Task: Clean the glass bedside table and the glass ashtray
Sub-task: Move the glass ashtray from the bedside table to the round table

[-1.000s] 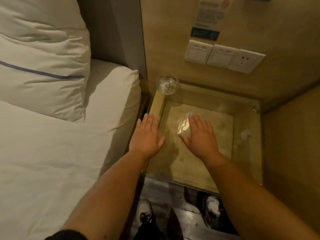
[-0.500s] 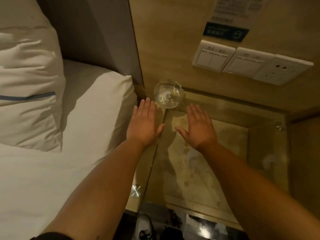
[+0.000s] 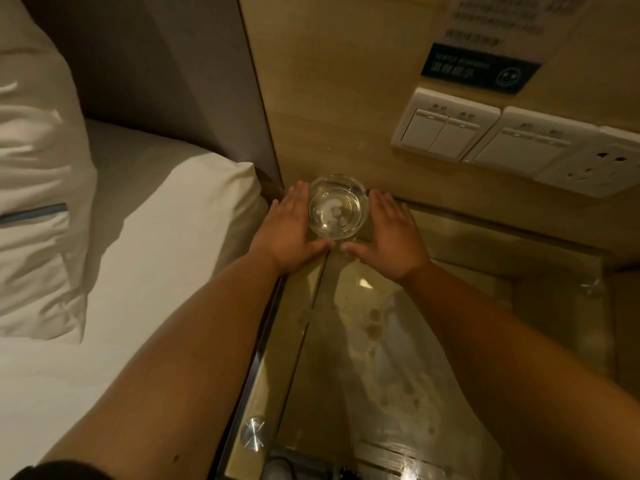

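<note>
The round clear glass ashtray [image 3: 336, 211] stands at the far left corner of the glass bedside table [image 3: 467, 306], close to the wooden wall. The glass top shows smears and round water marks. My left hand [image 3: 289, 230] lies flat just left of the ashtray, fingers straight. My right hand [image 3: 391, 237] lies flat just right of it. Both thumbs point inward in front of the ashtray and nearly meet. The hands frame the ashtray; neither is closed around it.
A bed with a white sheet [image 3: 156, 254] and a pillow [image 3: 34, 202] borders the table on the left. Light switches [image 3: 446, 124] and a wall socket [image 3: 595, 168] sit on the wooden wall above. A metal stud [image 3: 254, 433] marks the table's near left corner.
Both hands have slid forward across the glass from mid-table to the far left corner and now sit on either side of the ashtray. The camera has moved closer.
</note>
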